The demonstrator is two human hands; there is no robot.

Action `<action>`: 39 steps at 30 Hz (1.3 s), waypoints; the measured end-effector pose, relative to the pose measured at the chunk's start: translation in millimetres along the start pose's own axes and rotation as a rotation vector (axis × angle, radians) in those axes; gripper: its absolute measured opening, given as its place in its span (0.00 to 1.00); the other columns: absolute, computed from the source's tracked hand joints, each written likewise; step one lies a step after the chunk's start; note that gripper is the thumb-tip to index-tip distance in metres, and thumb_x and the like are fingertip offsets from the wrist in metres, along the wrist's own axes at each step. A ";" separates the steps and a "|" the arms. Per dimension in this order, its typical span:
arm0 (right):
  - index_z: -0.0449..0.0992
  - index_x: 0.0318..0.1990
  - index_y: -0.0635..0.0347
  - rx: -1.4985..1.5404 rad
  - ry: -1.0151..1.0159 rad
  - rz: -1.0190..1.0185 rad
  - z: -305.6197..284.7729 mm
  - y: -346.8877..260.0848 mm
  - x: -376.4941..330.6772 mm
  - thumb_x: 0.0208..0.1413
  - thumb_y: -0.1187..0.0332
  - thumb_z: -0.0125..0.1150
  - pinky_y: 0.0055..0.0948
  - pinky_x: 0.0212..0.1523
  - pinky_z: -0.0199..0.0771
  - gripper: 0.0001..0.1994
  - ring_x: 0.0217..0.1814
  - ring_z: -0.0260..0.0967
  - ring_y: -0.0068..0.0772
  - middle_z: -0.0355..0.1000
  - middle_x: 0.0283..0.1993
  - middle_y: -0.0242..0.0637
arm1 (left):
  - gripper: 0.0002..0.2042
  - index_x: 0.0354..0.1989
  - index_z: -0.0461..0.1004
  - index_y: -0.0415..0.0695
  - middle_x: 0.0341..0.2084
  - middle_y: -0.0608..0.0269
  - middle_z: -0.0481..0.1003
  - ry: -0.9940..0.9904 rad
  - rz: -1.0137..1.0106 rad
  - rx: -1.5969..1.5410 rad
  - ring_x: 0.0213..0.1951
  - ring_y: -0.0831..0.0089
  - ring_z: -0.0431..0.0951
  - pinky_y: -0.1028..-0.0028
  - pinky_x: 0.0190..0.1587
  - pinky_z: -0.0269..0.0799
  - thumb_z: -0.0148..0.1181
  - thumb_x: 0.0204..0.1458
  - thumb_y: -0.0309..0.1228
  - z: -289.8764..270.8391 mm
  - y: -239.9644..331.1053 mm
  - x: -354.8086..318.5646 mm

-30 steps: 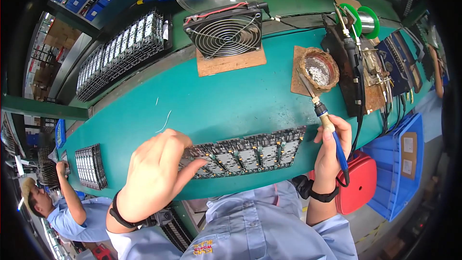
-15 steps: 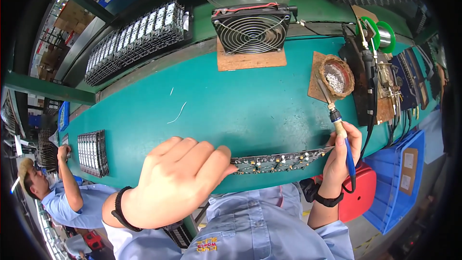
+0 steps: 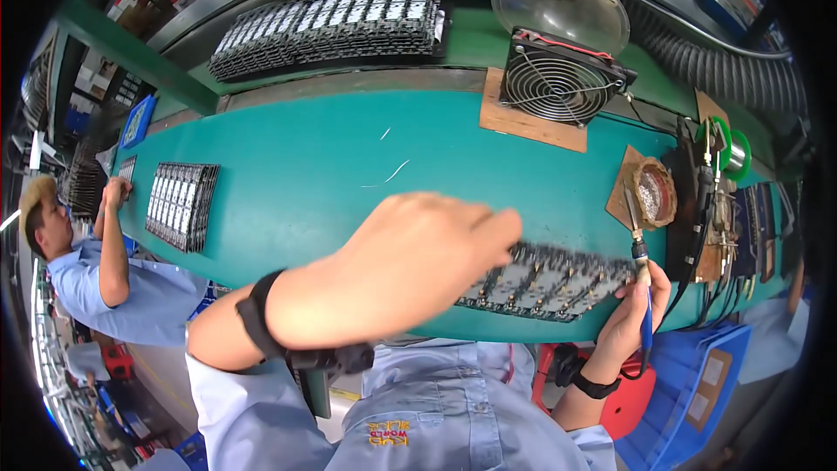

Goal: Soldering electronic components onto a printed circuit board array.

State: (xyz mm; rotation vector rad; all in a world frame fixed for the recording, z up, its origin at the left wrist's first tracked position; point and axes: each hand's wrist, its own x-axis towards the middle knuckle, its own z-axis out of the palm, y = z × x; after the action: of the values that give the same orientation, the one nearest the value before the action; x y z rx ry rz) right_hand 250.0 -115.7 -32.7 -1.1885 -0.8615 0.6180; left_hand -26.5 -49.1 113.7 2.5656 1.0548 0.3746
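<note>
A long panel of dark circuit boards is lifted over the near edge of the green bench. My left hand grips its left end, fingers curled over the top. My right hand supports the panel's right end and also holds a blue-handled soldering iron, tip pointing up and away.
A small fan on a wooden block stands at the back. A brass tip-cleaner pot and a solder spool lie to the right. Stacks of boards sit at the back and at the left, near a co-worker. Blue bin lower right.
The panel was lying flat on the bench; both hands have lifted and tilted it. My left hand has slid right along it and now looms larger in view.
</note>
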 end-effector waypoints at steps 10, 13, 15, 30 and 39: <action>0.69 0.50 0.67 -0.034 -0.019 -0.034 -4.6 5.5 -1.0 0.60 0.69 0.54 0.20 0.34 0.65 0.14 0.37 0.65 0.22 0.68 0.45 0.39 | 0.09 0.39 0.73 0.40 0.28 0.53 0.76 0.052 -0.068 -0.153 0.33 0.52 0.77 0.59 0.35 0.70 0.59 0.53 0.33 32.1 -48.8 27.8; 0.69 0.50 0.67 -0.042 -0.011 -0.034 -3.4 5.0 0.1 0.60 0.69 0.54 0.20 0.34 0.65 0.14 0.37 0.65 0.22 0.68 0.44 0.39 | 0.10 0.39 0.74 0.40 0.28 0.53 0.76 0.030 -0.076 -0.165 0.34 0.53 0.77 0.59 0.36 0.71 0.58 0.54 0.33 40.3 -58.0 33.4; 0.68 0.51 0.66 -0.074 0.001 -0.028 -0.5 3.1 0.2 0.60 0.68 0.53 0.19 0.35 0.62 0.14 0.35 0.62 0.20 0.68 0.41 0.36 | 0.10 0.40 0.75 0.40 0.29 0.53 0.76 0.020 -0.082 -0.170 0.35 0.53 0.77 0.60 0.36 0.71 0.58 0.54 0.33 47.4 -65.0 36.1; 0.68 0.50 0.66 -0.088 0.001 0.012 4.7 -2.7 -1.1 0.60 0.67 0.54 0.18 0.35 0.61 0.14 0.33 0.61 0.18 0.68 0.37 0.34 | 0.12 0.43 0.75 0.40 0.34 0.55 0.70 0.090 -0.063 -0.197 0.41 0.57 0.72 0.63 0.46 0.69 0.59 0.53 0.31 93.4 -85.1 46.3; 0.69 0.50 0.66 -0.087 -0.024 0.031 8.2 -9.9 -0.4 0.60 0.66 0.55 0.18 0.32 0.61 0.14 0.33 0.62 0.19 0.68 0.37 0.34 | 0.09 0.40 0.75 0.39 0.34 0.55 0.70 0.052 -0.052 -0.176 0.39 0.57 0.73 0.63 0.43 0.69 0.59 0.53 0.31 87.3 -85.7 55.4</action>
State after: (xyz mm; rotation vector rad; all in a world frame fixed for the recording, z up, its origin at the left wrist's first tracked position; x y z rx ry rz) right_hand 242.6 -114.4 -22.2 -1.2771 -0.8991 0.6261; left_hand -10.0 29.3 5.9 2.3800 1.0548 0.4997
